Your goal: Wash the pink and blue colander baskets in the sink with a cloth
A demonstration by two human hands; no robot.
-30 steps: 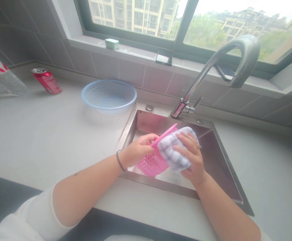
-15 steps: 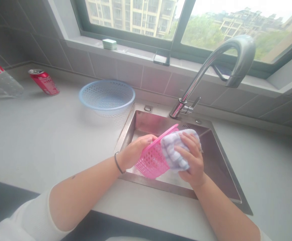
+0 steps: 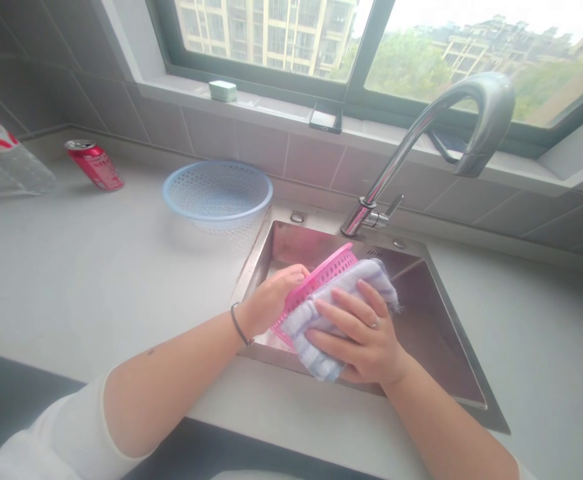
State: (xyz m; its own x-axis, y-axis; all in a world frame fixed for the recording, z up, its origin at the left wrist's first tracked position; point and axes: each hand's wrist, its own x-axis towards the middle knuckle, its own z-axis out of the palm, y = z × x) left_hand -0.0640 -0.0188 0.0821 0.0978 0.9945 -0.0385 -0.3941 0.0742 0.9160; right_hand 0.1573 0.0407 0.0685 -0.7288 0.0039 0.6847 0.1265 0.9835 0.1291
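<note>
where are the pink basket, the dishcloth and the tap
pink plastic basket [image 3: 327, 272]: head view, on its perforated rim
dishcloth [image 3: 296, 340]: head view, on its lower left fold
chrome tap [image 3: 411, 137]: head view, on the curved spout

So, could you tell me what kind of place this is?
Probably a home kitchen: there is a steel sink with a gooseneck faucet, set in a long counter beneath a window.

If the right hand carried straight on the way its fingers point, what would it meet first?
Likely the pink plastic basket, past the edge of the cloth under the right hand; depth is unclear.
</note>
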